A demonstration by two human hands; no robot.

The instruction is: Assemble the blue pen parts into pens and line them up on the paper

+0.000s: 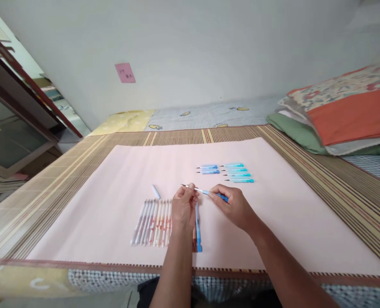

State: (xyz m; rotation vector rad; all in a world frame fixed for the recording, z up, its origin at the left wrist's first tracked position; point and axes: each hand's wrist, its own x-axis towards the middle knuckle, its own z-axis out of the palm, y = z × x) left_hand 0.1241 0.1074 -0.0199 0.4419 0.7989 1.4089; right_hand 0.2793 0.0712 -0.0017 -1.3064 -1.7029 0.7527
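Two bare hands hold one blue-and-white pen (205, 192) above the pink sheet (96, 192), which serves as the landmark for all positions. The left hand (185, 205) pinches the pen narrowly between thumb and fingers near its dark pointed end; the right hand (231, 203) closes on its blue end. The pen lies nearly level, its dark point directed left. On the sheet, below and left of the pen, a row of pale pens (151, 224) lies side by side, several with reddish patterns; the left hand and forearm hide part of this row. At its right end, still on the sheet, lies a blue pen (198, 229). A pale cap-like piece (156, 191) rests on the sheet just above the row. On the sheet beyond the hands are a small group of blue pens (210, 169) and, to its right, a group of turquoise pens (239, 173), dark tips pointing left. Beneath the sheet extends a striped mat (292, 158). Beyond the sheet lies a checked cloth (205, 115) with yellow motifs; to the sheet's upper right, an orange floral textile (353, 115) tops green fabric (292, 132). On the wall (192, 51) behind the sheet, a pink note (125, 72) bears dark handwriting, too small to read.
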